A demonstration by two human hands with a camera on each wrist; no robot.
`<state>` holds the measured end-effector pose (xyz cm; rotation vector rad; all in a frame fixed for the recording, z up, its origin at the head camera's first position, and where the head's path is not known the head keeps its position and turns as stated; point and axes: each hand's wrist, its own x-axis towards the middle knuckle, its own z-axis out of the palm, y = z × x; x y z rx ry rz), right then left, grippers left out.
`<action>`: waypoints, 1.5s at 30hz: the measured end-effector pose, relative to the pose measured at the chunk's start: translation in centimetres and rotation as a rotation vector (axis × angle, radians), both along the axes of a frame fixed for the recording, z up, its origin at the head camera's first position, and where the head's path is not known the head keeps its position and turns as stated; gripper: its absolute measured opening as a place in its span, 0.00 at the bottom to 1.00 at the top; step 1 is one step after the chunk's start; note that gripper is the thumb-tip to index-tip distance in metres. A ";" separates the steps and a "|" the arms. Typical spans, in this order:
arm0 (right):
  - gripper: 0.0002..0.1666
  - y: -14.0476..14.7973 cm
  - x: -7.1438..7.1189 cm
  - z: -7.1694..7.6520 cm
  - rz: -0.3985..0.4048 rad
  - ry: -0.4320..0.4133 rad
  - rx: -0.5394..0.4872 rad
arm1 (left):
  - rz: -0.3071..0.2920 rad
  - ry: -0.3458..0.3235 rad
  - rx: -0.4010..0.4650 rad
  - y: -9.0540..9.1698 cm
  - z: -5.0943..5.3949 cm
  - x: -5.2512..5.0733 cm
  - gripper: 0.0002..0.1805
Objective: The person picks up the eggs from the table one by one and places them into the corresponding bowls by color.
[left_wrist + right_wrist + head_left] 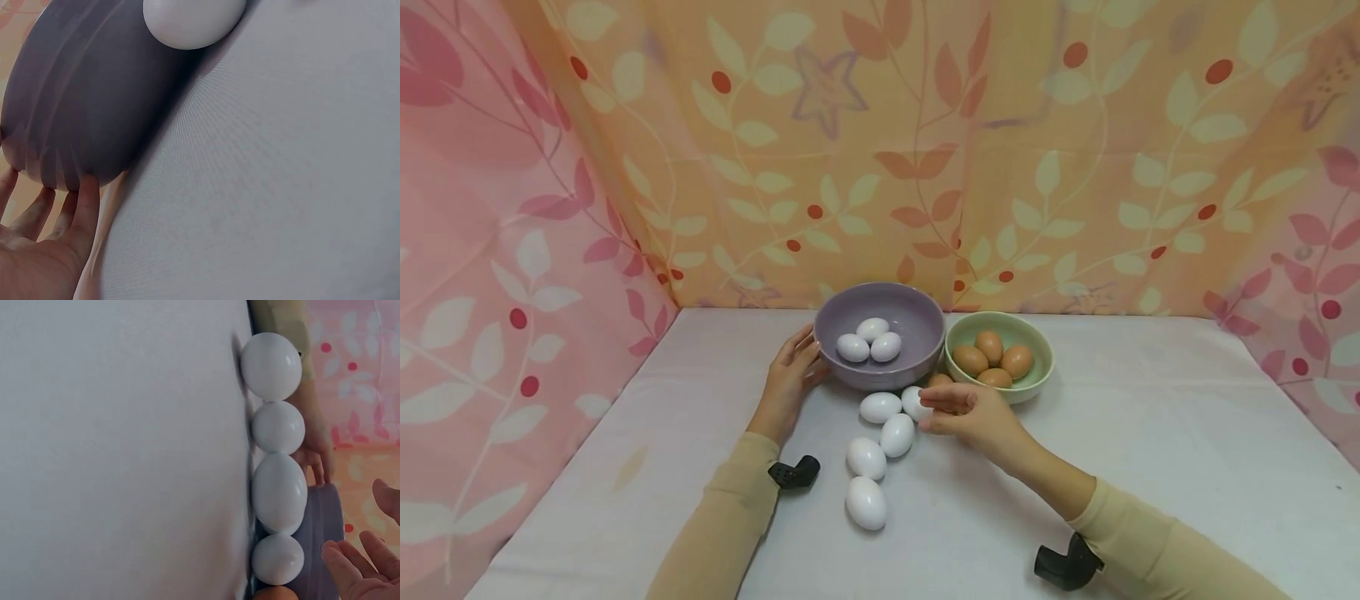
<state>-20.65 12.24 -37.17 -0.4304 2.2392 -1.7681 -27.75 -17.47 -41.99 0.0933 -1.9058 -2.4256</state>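
My left hand (pixel 786 386) touches the left side of a purple bowl (pixel 919 333) with its fingertips; in the left wrist view its fingers (pixel 89 206) rest against the bowl's outer wall. Inside that bowl lie three white eggs (pixel 886 347). Above the table, by the front of the bowls, is my right hand (pixel 981 421), its fingers extended and holding nothing. It partly covers a white egg (pixel 913 402) in the head view. Several more white eggs (pixel 867 503) trail toward me on the cloth. A brown egg (pixel 939 380) sits between the bowls, half hidden behind the right hand.
A light green bowl (pixel 1043 360) holding several brown eggs (pixel 1017 362) stands close to the purple bowl's right side. White cloth (pixel 1165 433) covers the table. Patterned curtains (pixel 880 167) close off the back and both sides.
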 end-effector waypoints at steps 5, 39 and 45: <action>0.32 -0.4 0.0 -0.7 0.022 0.000 -0.005 | -0.002 0.006 0.002 0.0 0.0 0.1 0.27; 0.23 -2.2 0.5 -1.5 -0.060 0.154 0.249 | -0.001 0.005 0.001 0.0 0.1 0.2 0.27; 0.22 -2.4 0.7 -2.1 -0.091 0.208 0.345 | -0.002 -0.008 -0.001 0.0 0.2 0.2 0.27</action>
